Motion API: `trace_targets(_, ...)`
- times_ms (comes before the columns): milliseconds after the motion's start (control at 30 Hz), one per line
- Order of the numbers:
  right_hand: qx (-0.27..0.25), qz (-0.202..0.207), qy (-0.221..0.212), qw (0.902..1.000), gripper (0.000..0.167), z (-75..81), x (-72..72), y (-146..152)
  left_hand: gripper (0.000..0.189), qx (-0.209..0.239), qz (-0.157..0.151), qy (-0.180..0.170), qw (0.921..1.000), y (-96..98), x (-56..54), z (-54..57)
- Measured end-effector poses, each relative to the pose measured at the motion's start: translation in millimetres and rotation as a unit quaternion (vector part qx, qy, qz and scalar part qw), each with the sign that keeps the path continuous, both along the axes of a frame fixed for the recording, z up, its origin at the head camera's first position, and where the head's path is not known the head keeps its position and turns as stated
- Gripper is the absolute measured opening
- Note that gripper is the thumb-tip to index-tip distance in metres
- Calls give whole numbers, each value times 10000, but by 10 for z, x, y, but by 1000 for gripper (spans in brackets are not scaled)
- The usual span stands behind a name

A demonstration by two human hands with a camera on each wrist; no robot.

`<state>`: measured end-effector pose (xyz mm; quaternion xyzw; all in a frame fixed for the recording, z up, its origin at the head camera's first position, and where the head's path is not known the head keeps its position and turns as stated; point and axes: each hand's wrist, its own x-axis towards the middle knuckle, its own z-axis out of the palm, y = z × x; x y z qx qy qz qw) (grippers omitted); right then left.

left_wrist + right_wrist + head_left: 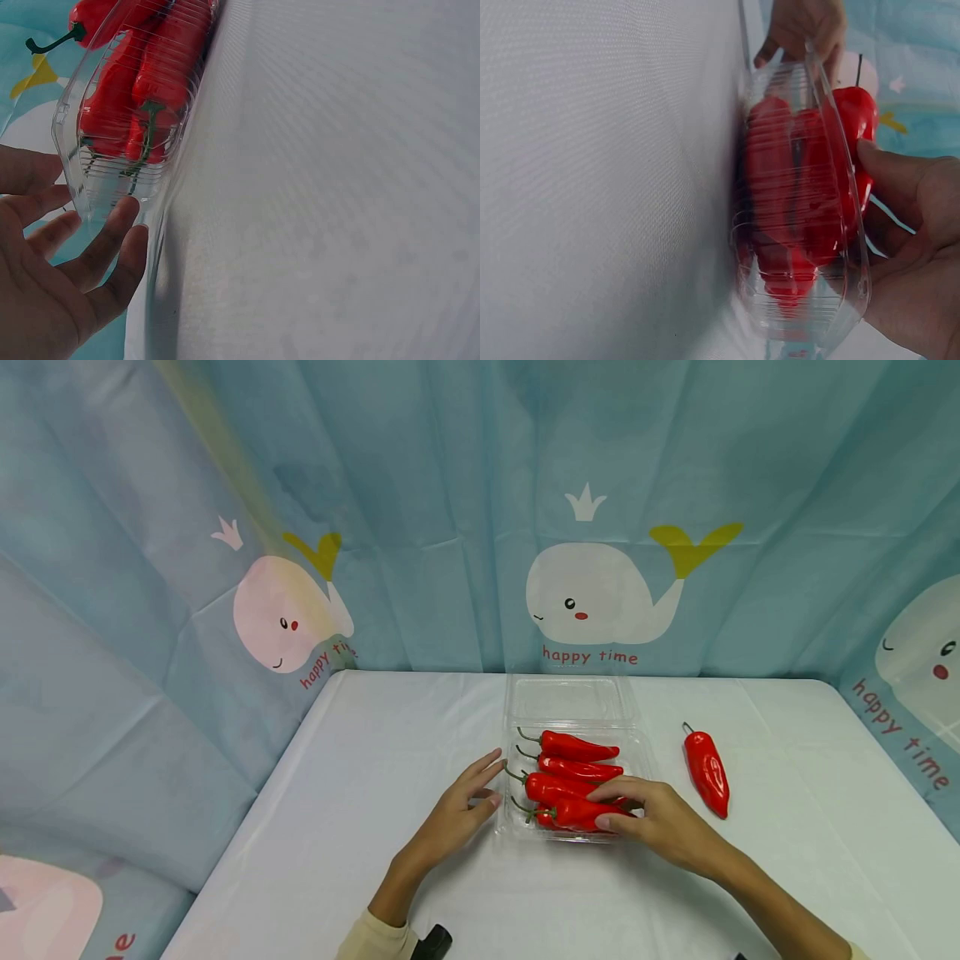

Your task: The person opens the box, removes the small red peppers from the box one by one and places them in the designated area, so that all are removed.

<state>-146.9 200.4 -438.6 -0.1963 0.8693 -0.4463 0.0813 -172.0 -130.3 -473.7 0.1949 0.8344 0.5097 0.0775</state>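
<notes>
A clear plastic box with its lid folded back holds several glossy red chili peppers with green stems. My right hand pinches the nearest red chili pepper between thumb and fingers at its right end. In the right wrist view this pepper lies atop others, above the box's rim, with the thumb against its side. Beside the box's left wall is my left hand, fingers spread and loosely bent. Its fingertips are right at the box's end in the left wrist view.
One more red chili pepper lies on the white tablecloth to the right of the box. A blue curtain printed with whales hangs behind the table and along its sides.
</notes>
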Motion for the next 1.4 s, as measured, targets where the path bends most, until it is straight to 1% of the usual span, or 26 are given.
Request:
trace_targets(300,36,-57,-165,9998,28,21,-14,-2,54,25,-13,8,10000,-2,3,18)
trace_targets(533,58,-64,-185,9998,26,45,-16,-10,54,50,-39,-11,10000,-7,5,20)
trace_targets(700,47,38,-165,9998,30,44,-20,-2,54,73,-45,-10,10000,-6,3,18)
trace_targets(833,44,157,-67,9998,34,30,-20,8,54,60,-23,-11,10000,-6,2,11)
trace_targets(1000,33,210,-17,9998,33,23,-19,10,54,56,-2,-41,10000,-4,3,2)
trace_targets(1167,-68,-7,-100,9999,37,32,-9,15,54,30,-8,-34,10000,-1,4,-1)
trace_targets(1400,-498,-321,-251,9979,43,88,-12,37,54,5,-10,-15,10000,-2,2,-4)
